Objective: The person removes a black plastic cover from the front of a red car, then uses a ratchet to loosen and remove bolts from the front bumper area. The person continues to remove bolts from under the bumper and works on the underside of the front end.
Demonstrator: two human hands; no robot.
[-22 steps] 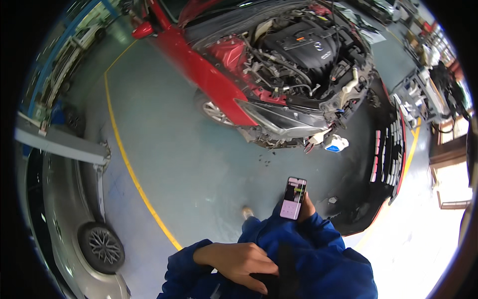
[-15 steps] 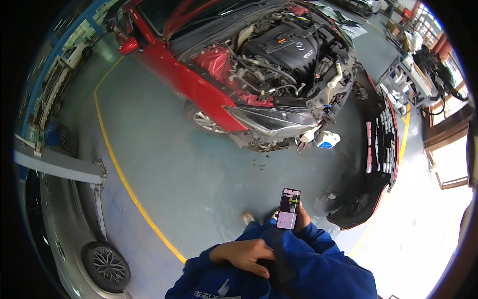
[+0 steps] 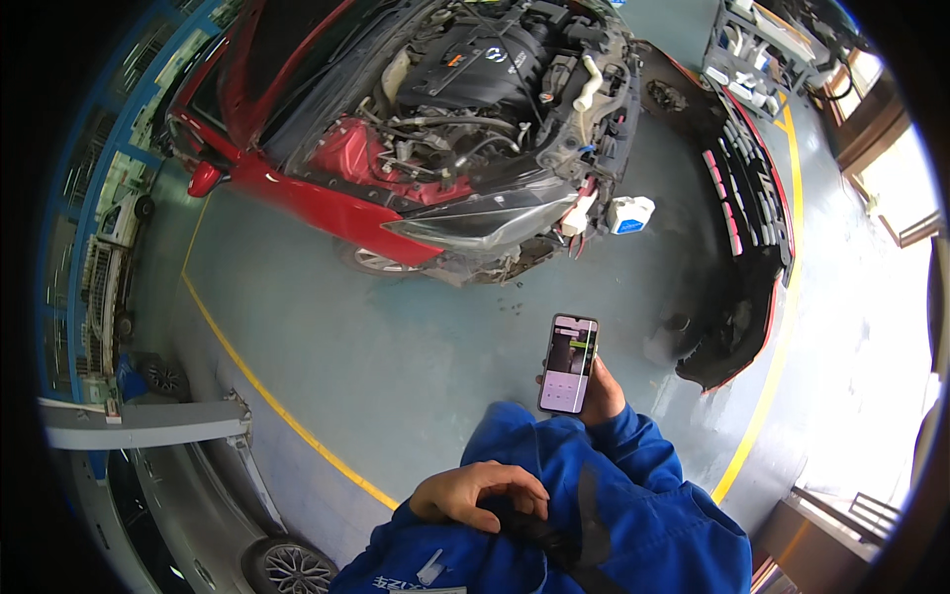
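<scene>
Head view: the left hand (image 3: 473,495) curls over the blue jacket (image 3: 643,525), whether gripping anything I cannot tell. Rightward, a lit smartphone (image 3: 568,364) sits grasped in the right hand (image 3: 603,393), left of a detached car bumper (image 3: 740,335).

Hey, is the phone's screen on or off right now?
On: the phone in the right hand shows a lit display, pale pink in the lower part and darker above.
</scene>
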